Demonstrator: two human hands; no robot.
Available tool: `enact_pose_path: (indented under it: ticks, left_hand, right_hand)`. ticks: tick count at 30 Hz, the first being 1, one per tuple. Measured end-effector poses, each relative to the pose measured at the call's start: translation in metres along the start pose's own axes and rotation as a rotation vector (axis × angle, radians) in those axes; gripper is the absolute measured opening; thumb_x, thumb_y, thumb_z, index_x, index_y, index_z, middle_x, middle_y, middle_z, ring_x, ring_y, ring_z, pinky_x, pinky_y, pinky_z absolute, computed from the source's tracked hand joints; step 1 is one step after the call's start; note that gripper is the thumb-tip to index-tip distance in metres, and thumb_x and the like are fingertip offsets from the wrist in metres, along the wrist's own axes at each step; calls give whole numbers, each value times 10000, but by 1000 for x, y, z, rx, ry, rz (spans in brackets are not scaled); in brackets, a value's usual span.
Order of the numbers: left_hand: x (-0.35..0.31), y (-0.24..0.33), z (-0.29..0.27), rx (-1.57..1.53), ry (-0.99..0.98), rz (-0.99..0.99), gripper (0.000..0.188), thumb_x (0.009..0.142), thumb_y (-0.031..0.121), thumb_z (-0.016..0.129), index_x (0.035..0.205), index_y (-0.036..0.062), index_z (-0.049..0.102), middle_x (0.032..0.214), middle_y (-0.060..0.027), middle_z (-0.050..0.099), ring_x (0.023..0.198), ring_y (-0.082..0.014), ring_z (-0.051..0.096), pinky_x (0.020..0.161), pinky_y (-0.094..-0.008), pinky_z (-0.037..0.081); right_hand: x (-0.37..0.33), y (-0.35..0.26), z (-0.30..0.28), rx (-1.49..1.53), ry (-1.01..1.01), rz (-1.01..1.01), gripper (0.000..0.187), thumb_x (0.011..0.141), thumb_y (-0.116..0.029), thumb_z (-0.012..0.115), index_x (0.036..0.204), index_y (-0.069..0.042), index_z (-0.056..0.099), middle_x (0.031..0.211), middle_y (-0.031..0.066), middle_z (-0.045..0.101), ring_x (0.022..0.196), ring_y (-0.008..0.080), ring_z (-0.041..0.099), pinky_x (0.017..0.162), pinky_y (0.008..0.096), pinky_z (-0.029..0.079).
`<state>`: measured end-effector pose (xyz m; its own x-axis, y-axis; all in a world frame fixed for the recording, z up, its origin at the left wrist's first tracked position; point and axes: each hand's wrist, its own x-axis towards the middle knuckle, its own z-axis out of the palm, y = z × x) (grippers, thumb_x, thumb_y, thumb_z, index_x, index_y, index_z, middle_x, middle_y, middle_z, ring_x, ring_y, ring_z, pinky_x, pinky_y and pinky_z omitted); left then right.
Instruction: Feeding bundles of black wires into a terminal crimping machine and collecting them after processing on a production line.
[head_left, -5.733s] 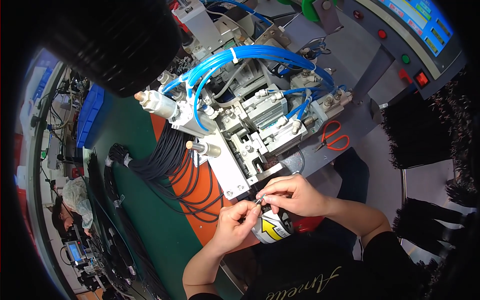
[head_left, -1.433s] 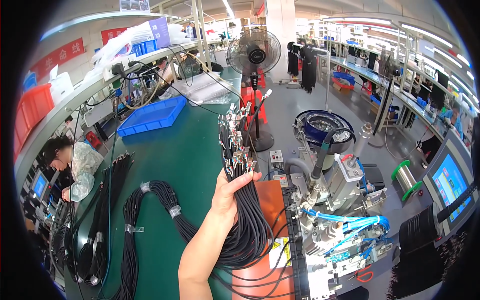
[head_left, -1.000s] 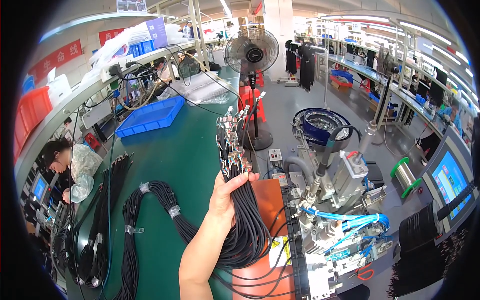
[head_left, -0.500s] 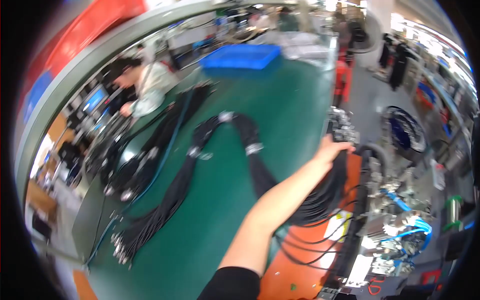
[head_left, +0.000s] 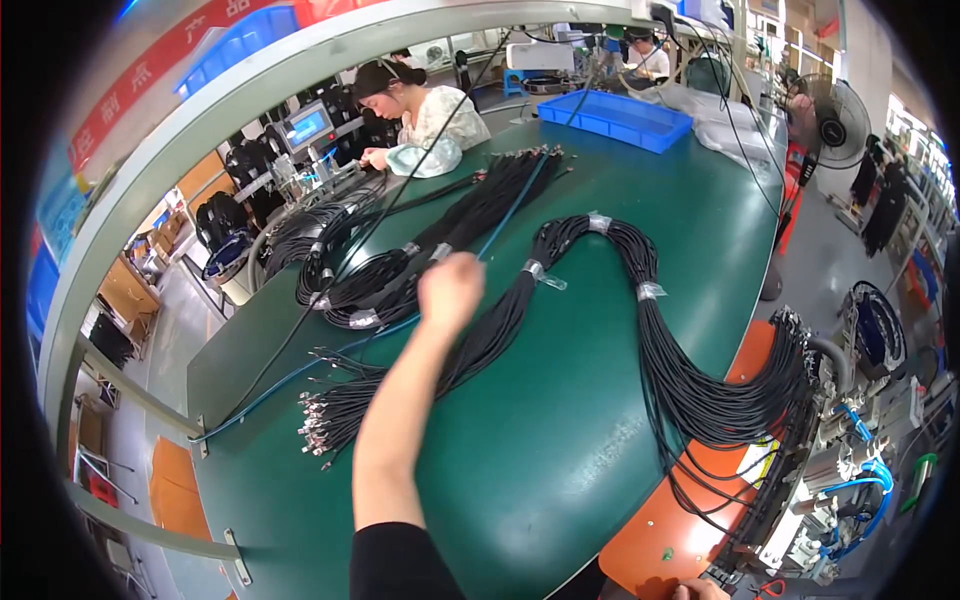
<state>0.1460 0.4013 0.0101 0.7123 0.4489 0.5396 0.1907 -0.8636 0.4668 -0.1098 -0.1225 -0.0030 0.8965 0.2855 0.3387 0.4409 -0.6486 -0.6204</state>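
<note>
My left hand (head_left: 450,292) is closed, knuckles up and slightly blurred, over the middle of the table. It is beside a long bundle of black cables (head_left: 505,315) and close to a second, coiled bundle (head_left: 375,285); what its fingers hold, if anything, is hidden. The long bundle arches across the table, bound with clear tape (head_left: 598,222). Its left end shows metal-tipped connectors (head_left: 318,420), while its right end fans over an orange board (head_left: 640,545). My right hand (head_left: 700,590) shows only in part at the lower edge, by that board, its grip hidden.
A green table (head_left: 560,430) carries a blue tray (head_left: 615,118) and plastic bags (head_left: 735,140) at the far end. A blue cord (head_left: 510,210) runs past the bundles. At right stands a machine with blue tubes (head_left: 870,480). A co-worker (head_left: 430,120) sits at the far left side.
My left hand has let go of the right end of the long cable bundle and swung left across the table. The whole view has shifted, so the table lies further right.
</note>
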Motion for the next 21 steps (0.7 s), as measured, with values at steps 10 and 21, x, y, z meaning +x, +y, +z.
enact_pose_path:
  ticks: [10,21]
  left_hand:
    - [-33,-192,-92,592,-381,-49,321,750,93,603,1066,63,645,1095,-100,643,1152,-317,536,958,-465,438]
    - [-13,-167,-93,754,-407,-127,356,686,163,709,1029,89,648,1055,-51,644,1099,-306,506,976,-463,341]
  right_hand:
    - [3,-3,8,-60,17,-59,97,842,-6,698,929,2,654,815,161,663,703,312,660,662,369,535]
    - [3,-5,11,-70,45,-81,114,846,2,689,954,0,653,828,158,665,724,318,665,692,373,541]
